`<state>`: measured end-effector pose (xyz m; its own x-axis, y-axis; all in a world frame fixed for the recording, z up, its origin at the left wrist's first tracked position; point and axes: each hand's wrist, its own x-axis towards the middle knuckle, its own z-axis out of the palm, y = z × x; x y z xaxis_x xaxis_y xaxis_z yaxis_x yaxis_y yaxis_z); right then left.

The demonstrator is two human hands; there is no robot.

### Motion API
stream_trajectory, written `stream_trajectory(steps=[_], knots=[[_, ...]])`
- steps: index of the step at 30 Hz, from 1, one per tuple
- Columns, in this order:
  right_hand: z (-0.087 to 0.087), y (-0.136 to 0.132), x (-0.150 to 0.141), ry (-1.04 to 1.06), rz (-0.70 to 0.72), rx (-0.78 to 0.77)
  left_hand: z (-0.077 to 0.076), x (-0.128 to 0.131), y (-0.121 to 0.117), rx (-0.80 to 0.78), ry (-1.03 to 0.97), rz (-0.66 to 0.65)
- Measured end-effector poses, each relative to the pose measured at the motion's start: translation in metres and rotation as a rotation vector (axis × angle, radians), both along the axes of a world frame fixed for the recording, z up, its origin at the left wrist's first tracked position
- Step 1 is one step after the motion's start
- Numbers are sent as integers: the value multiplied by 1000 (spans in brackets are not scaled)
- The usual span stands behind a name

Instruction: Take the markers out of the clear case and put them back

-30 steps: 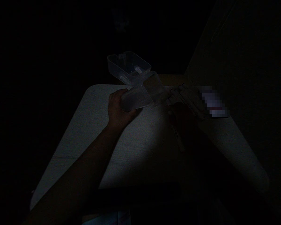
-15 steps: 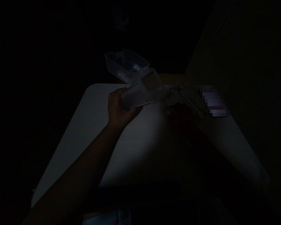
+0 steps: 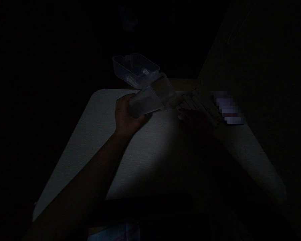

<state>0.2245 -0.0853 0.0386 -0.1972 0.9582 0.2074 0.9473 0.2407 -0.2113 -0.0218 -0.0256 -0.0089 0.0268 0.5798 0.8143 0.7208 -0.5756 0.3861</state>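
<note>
My left hand (image 3: 126, 113) is wrapped around the base of a clear plastic box (image 3: 146, 102), which is tilted with its mouth toward the right. The box's hinged lid (image 3: 135, 68) hangs open on the far side. Deep shadow covers my right hand (image 3: 194, 122); its fingertips look drawn together, with a small pale bit at them that I cannot make out. Just beyond that hand lie several slim, pale, stick-like pieces (image 3: 199, 103) side by side, too dark to name.
Both arms reach over a white table (image 3: 90, 134) with rounded corners. A blurred-out light rectangular object (image 3: 229, 108) lies near its right edge. At the bottom, a bluish patterned item (image 3: 115, 233) is partly visible. The surroundings are almost black.
My right hand has shifted slightly up, closer to the stick-like pieces, and its fingertips have changed shape. My left hand and the box stay nearly still. The picture is a little dimmer.
</note>
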Motion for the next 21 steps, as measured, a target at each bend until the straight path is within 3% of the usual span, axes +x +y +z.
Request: stream_trajectory(steps=[10, 17, 21], knots=[[6, 2, 33, 385, -90, 510, 1, -2, -1, 32, 2, -4], [12, 1, 48, 567, -296, 905, 3, -2, -2, 40, 40, 8], [8, 0, 53, 628, -398, 936, 4, -2, -2, 40, 77, 35]])
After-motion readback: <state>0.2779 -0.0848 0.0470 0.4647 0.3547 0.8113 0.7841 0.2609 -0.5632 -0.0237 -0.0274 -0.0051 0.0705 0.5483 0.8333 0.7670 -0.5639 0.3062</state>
